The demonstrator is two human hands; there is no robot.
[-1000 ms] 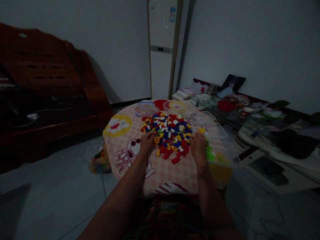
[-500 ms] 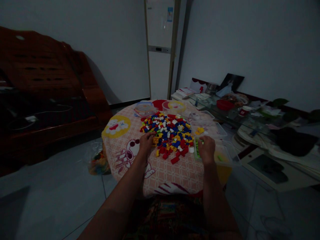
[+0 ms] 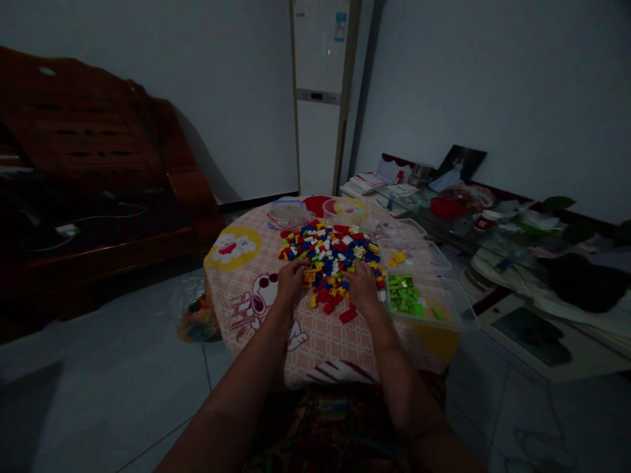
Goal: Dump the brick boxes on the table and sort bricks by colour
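Note:
A heap of small toy building bricks (image 3: pixel 335 253) in red, yellow, blue and white covers the middle of the round table. At its left edge my left hand (image 3: pixel 290 281) has its fingers curled against a larger yellow toy brick (image 3: pixel 309 276); part of the grip is hidden. On the right side of the heap, my right hand (image 3: pixel 362 286) rests with fingers apart, their tips among the bricks. Just right of it, a clear plastic box (image 3: pixel 451 320) holds light green bricks (image 3: pixel 404 295). A loose red brick (image 3: pixel 348 315) lies near my right wrist.
Behind the box, another clear container (image 3: pixel 434 266) has a few yellow bricks (image 3: pixel 396 258). More clear containers (image 3: pixel 288 211) stand along the far edge of the patterned tablecloth (image 3: pixel 325 351). A cluttered glass table (image 3: pixel 419 203) is to the right, a wooden bench (image 3: pixel 113 243) to the left.
My right hand has moved left from the box of green bricks to the heap, uncovering the green bricks. My left hand stays by the yellow brick. The view has shifted slightly.

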